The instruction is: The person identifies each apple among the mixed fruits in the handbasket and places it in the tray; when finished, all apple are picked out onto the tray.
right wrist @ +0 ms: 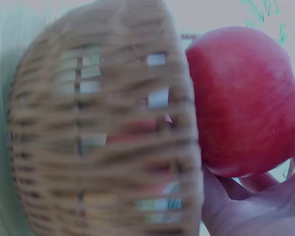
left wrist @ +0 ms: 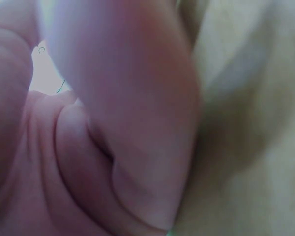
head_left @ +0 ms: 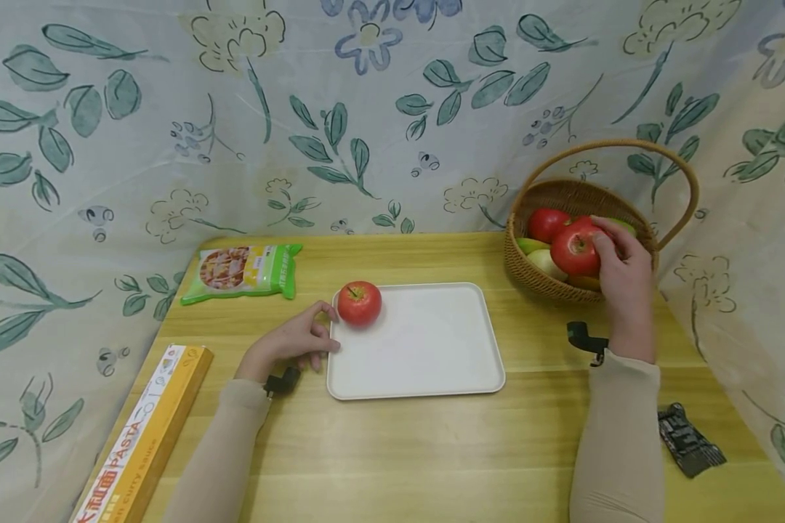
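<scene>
A red apple [head_left: 574,248] is held in the fingers of my right hand [head_left: 624,272], over the front of a wicker basket [head_left: 552,287]. In the right wrist view this apple [right wrist: 243,101] shows large beside the basket's woven wall [right wrist: 108,128]. Another red apple [head_left: 360,303] sits on the upper left corner of a white tray [head_left: 421,345]. Beside that corner, my left hand [head_left: 294,338] rests with its thumb and index fingertips at the tray's left rim, fingers loosely bent. Its fingers [left wrist: 132,108] fill most of the left wrist view.
Inside the basket lie another red apple [head_left: 548,224] and several green and yellowish fruits; its tall handle [head_left: 628,144] arches above. A green food packet [head_left: 245,272] lies at the back left, a yellow pasta box [head_left: 147,436] at the left edge, and a dark crumpled packet [head_left: 690,439] at the right.
</scene>
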Available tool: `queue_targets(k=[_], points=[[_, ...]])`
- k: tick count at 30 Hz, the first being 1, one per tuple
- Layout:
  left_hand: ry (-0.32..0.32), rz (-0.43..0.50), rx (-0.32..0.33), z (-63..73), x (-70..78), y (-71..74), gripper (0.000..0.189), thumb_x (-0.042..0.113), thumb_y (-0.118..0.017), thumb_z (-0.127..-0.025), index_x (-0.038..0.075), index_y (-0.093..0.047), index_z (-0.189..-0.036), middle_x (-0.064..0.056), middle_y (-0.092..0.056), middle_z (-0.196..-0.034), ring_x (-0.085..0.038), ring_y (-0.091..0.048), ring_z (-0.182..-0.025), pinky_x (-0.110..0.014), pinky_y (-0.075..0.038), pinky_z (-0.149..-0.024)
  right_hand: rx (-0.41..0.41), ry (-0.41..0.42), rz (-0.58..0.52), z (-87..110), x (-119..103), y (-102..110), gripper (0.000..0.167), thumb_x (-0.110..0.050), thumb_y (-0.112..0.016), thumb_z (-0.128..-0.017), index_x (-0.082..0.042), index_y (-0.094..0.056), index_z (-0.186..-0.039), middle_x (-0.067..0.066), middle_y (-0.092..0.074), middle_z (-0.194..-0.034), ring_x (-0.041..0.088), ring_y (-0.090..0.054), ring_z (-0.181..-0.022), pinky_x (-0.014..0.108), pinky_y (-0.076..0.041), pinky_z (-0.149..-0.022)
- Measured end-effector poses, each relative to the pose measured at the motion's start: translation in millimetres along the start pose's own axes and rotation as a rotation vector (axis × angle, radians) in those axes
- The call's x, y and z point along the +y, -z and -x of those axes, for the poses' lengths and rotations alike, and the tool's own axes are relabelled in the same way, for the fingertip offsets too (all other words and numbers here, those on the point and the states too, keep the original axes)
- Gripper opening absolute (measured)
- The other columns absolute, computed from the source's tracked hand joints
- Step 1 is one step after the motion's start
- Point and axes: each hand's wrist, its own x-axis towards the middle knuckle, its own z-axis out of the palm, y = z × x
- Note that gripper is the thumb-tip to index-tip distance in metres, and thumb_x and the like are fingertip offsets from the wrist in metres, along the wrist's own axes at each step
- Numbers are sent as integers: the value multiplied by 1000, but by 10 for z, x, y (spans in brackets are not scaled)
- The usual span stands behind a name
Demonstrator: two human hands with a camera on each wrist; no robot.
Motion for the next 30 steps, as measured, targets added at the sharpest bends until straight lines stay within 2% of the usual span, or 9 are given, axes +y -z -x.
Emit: queue_targets(k=[2,6,11,15,19,22,24,27,30], points=[[7,8,3,2,11,-3,60,29,-81,-95,17,-41,-137,-8,-71,-82,-16,-66,-54,-26,-50,-48,-54,10,-17,17,3,-44,40,-37,-63,-107,-23,-67,-144,-11,-59,-141,7,-53,-121,9,-48,-88],[10,24,3,-2,18,-2,59,28,-81,-94,18,-42,-137,-9,-72,-81,-17,-66,-54,-26,-50,-48,-136,23,42,40,0,-118,43,-44,-53,-110,-26,-62,-148,-10,-52,-147,9,-49,-125,9,-47,-89],[6,25,4,-16,2,1,59,28,-82,-94,19,-42,-137,-9,-72,-81,-18,-67,-54,-26,-50,-47,-256,20,-73,68,-33,-213,47,-47,-44,-112,-25,-50,-153,-4,-39,-157,20,-42,-140,12,-50,-89],[10,22,7,-20,-1,2,58,28,-81,-94,20,-42,-137,-9,-72,-81,-18,-67,-54,-26,-50,-48,-342,47,-108,111,-74,-299,47,-40,-56,-110,-29,-45,-154,-2,-33,-160,26,-37,-145,10,-51,-89],[15,22,6,-18,-4,4,59,29,-81,-94,20,-42,-137,-8,-72,-81,-18,-67,-54,-26,-50,-48,-341,67,-32,145,-102,-386,56,-26,-70,-103,-33,-44,-152,-6,-40,-151,18,-41,-137,7,-49,-91],[18,22,8,-17,1,4,59,29,-81,-94,20,-42,-137,-8,-72,-81,-18,-67,-54,-26,-50,-48,-341,69,33,168,-126,-451,64,-22,-75,-100,-35,-41,-153,-4,-41,-153,15,-43,-135,8,-50,-94],[19,22,8,-14,3,3,59,29,-81,-94,20,-42,-137,-8,-72,-81,-18,-67,-54,-26,-50,-48,-351,71,95,183,-143,-495,71,-22,-77,-98,-36,-38,-155,0,-39,-158,17,-41,-138,14,-51,-102],[17,23,8,-10,0,6,59,29,-81,-94,20,-42,-138,-8,-72,-81,-18,-67,-54,-26,-50,-48,-381,83,184,205,-156,-572,82,-21,-81,-95,-37,-32,-158,7,-34,-166,23,-39,-145,32,-49,-116],[15,25,6,-9,-4,8,60,29,-82,-94,20,-42,-138,-8,-71,-81,-18,-67,-54,-26,-50,-48,-429,94,227,231,-148,-668,91,-17,-85,-91,-33,-28,-161,9,-32,-168,31,-36,-149,49,-48,-119]])
